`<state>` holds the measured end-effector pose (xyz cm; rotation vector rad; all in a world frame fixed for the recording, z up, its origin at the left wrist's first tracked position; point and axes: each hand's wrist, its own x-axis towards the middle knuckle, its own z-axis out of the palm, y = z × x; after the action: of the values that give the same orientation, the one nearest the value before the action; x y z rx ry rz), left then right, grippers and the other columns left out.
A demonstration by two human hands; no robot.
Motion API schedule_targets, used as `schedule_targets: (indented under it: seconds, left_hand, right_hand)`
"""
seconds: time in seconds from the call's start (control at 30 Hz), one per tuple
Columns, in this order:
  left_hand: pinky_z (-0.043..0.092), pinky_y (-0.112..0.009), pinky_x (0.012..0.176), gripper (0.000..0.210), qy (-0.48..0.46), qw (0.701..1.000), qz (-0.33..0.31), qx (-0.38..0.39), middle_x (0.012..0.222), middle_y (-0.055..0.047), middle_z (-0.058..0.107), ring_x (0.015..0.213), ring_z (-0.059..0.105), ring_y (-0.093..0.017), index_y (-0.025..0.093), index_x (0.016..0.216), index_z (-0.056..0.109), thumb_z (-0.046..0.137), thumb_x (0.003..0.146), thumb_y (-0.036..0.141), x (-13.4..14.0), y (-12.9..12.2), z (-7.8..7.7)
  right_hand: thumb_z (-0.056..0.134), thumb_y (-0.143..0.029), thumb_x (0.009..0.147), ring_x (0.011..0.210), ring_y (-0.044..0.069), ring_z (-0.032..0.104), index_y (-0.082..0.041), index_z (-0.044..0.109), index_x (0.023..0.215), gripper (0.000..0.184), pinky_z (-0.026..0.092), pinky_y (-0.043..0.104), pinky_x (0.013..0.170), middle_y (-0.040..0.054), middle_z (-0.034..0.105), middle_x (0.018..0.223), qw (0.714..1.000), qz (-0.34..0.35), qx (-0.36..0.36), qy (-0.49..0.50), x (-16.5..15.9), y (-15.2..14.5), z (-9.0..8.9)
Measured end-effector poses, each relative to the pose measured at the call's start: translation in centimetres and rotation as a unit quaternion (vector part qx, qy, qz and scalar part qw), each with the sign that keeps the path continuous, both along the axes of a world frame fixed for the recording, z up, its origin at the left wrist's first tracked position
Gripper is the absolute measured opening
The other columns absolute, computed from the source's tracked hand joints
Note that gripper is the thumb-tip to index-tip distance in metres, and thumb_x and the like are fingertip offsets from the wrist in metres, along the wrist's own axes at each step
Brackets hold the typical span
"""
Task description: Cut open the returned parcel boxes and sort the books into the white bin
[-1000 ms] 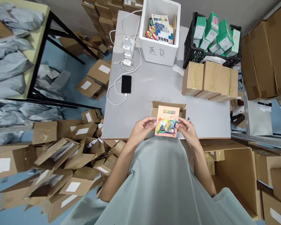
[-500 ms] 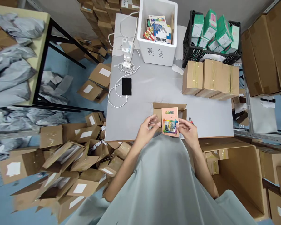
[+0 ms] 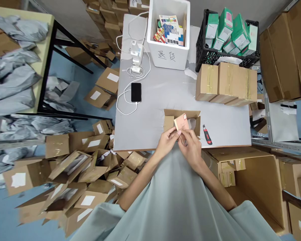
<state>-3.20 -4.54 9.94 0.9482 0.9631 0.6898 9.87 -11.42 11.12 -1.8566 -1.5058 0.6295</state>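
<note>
A small peach-coloured booklet (image 3: 182, 122) is held up tilted, a red mark near its top corner. My left hand (image 3: 168, 141) pinches its lower left edge between thumb and fingers. Close beside it, my right hand (image 3: 191, 144) has its fingers closed on the lower edge, partly hiding it. Behind the booklet, an opened cardboard box (image 3: 169, 122) sits at the table's front edge, with something pale and translucent inside. A red and black utility knife (image 3: 207, 135) lies to the right of the box.
The table (image 3: 140, 134) carries a phone (image 3: 136, 92) on a white cable, a white foam box (image 3: 168, 57) of books, a black crate (image 3: 203, 53) with green boxes, and several taped cartons (image 3: 207, 82). Opened cartons (image 3: 90, 201) litter the floor at left; a large carton (image 3: 256, 197) stands at right.
The booklet has turned from its colourful printed side to a plainer peach side and tilted. My right hand has moved left to its lower edge, uncovering the knife; my left hand now grips it too.
</note>
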Motion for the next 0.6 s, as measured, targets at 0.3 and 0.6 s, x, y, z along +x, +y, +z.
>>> schedule_targets:
  seconds: [0.3, 0.6]
  left_hand:
    - [0.063, -0.037, 0.092, 0.063, 0.014, 0.998, 0.029, -0.049, 0.114, -0.010, 0.086, 0.105, 0.079, -0.029, 0.018, 0.115, 0.083, 0.081, 0.089, 0.075, -2.4, 1.2, -1.1]
    - [0.063, -0.035, 0.084, 0.068, 0.004, 0.998, 0.015, -0.068, 0.115, -0.012, 0.086, 0.105, 0.080, -0.030, 0.018, 0.123, 0.083, 0.080, 0.089, 0.078, -3.4, 1.8, -1.2]
  right_hand:
    - [0.070, -0.044, 0.104, 0.134, 0.032, 0.066, -0.028, 0.070, 0.147, 0.046, 0.059, 0.053, 0.112, 0.0155, 0.069, 0.145, 0.991, -0.066, 0.002, 0.117, 3.4, 1.0, -0.5]
    - [0.081, -0.060, 0.090, 0.081, 0.021, 0.072, -0.024, 0.077, 0.109, 0.041, 0.059, 0.033, 0.073, 0.0051, 0.080, 0.094, 0.939, -0.090, -0.100, 0.315, 3.9, 1.0, -1.5]
